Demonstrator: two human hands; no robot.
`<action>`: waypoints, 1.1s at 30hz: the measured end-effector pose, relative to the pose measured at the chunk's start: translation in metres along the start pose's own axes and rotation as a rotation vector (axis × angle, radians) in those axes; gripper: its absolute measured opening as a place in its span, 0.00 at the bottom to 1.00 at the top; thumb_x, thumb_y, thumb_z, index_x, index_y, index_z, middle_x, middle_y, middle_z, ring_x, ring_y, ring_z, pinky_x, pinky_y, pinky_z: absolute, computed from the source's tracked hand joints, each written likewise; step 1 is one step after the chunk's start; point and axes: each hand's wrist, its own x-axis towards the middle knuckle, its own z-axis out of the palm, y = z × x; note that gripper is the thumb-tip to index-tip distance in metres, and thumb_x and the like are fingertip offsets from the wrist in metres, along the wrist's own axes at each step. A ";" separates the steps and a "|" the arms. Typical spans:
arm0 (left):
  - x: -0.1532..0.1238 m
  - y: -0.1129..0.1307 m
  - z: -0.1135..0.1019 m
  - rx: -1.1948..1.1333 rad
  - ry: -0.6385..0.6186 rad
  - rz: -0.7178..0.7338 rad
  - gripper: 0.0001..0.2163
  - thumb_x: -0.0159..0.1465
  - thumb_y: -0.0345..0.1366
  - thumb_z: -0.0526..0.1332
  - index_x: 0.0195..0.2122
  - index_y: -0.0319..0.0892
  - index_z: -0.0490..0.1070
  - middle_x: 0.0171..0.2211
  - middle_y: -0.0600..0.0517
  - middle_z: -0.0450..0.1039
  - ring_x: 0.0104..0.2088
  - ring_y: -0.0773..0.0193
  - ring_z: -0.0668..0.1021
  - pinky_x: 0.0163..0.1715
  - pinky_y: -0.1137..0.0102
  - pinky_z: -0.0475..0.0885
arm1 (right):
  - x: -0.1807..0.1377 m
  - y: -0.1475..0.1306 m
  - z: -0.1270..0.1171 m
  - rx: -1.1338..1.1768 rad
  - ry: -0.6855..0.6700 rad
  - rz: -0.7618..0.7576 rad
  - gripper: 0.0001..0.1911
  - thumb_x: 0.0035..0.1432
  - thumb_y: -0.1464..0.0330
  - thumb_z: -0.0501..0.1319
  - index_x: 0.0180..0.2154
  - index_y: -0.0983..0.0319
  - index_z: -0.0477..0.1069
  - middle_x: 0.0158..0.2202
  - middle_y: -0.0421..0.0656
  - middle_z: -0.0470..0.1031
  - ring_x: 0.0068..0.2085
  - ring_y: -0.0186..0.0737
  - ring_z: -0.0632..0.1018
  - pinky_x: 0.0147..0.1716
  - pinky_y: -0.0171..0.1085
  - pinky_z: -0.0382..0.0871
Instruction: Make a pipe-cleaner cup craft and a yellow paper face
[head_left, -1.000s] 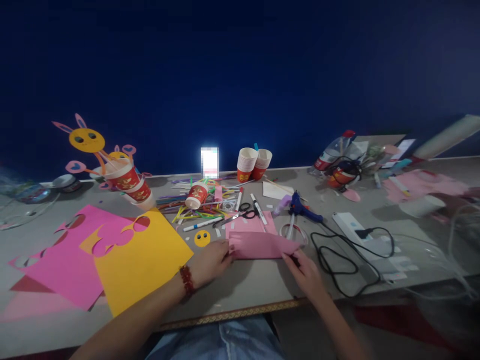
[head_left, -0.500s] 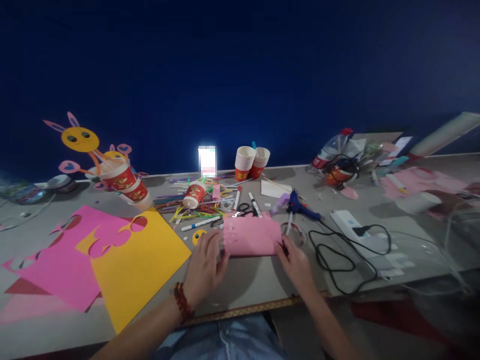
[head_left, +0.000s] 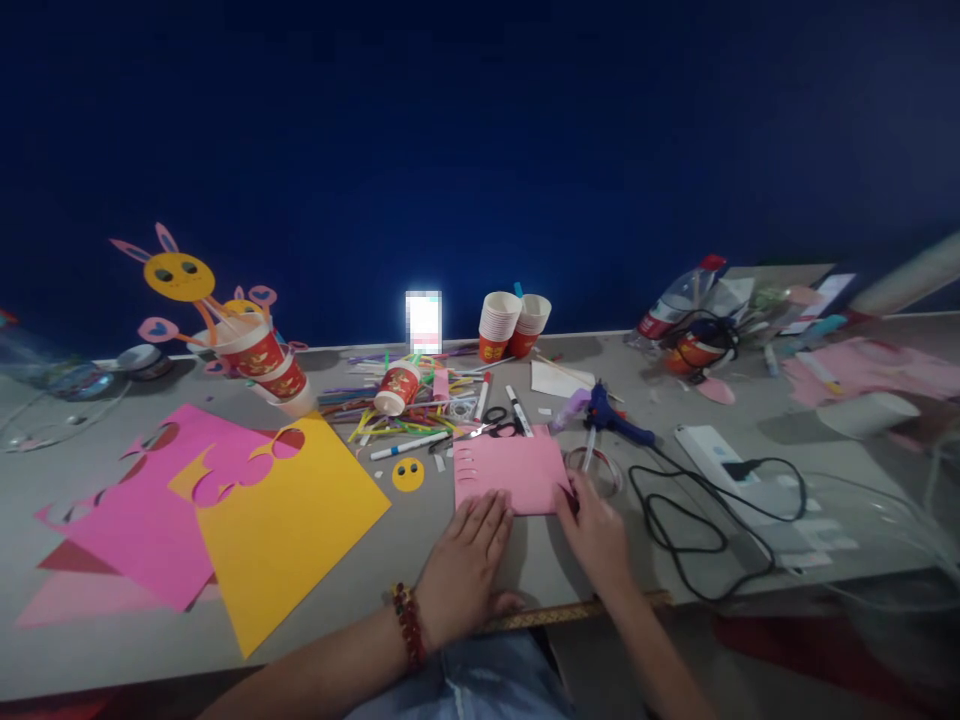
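A light pink paper sheet (head_left: 510, 468) with short slits along its left edge lies flat on the grey table (head_left: 420, 540). My left hand (head_left: 465, 570) rests palm down just below it, fingers stretched out and touching its lower edge. My right hand (head_left: 596, 530) sits at the sheet's lower right corner, fingers curled onto the corner. A beaded bracelet (head_left: 407, 625) is on my left wrist.
Yellow (head_left: 300, 520) and magenta (head_left: 127, 520) paper sheets lie to the left. Scissors (head_left: 491, 430), markers, coloured straws and a tipped red cup (head_left: 395, 388) lie behind the sheet. A blue glue gun (head_left: 611, 420) and black cable (head_left: 690, 520) are on the right. Stacked cups (head_left: 495, 328) stand at the back.
The folded pink sheet was opened out and laid flat. My left hand moved from its left edge to below it; my right hand stayed at the right corner.
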 end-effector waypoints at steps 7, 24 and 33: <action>0.001 -0.001 -0.003 -0.005 0.001 -0.007 0.45 0.66 0.64 0.50 0.71 0.31 0.45 0.73 0.38 0.36 0.73 0.48 0.44 0.70 0.52 0.46 | 0.006 -0.014 -0.008 -0.047 -0.010 0.015 0.22 0.71 0.64 0.47 0.59 0.66 0.65 0.45 0.52 0.82 0.32 0.46 0.83 0.29 0.38 0.70; 0.009 -0.005 0.000 -0.034 0.055 -0.045 0.47 0.65 0.65 0.52 0.72 0.32 0.43 0.73 0.39 0.38 0.72 0.48 0.47 0.69 0.52 0.52 | 0.020 -0.027 -0.006 -0.234 -0.083 0.074 0.19 0.68 0.68 0.52 0.57 0.66 0.69 0.35 0.49 0.83 0.28 0.42 0.80 0.25 0.35 0.59; 0.006 -0.007 0.001 -0.067 0.033 -0.025 0.47 0.65 0.66 0.48 0.72 0.31 0.43 0.73 0.38 0.38 0.72 0.47 0.48 0.69 0.53 0.49 | 0.019 -0.028 -0.006 -0.271 -0.090 0.089 0.17 0.66 0.68 0.55 0.54 0.67 0.72 0.32 0.48 0.81 0.28 0.41 0.79 0.26 0.35 0.60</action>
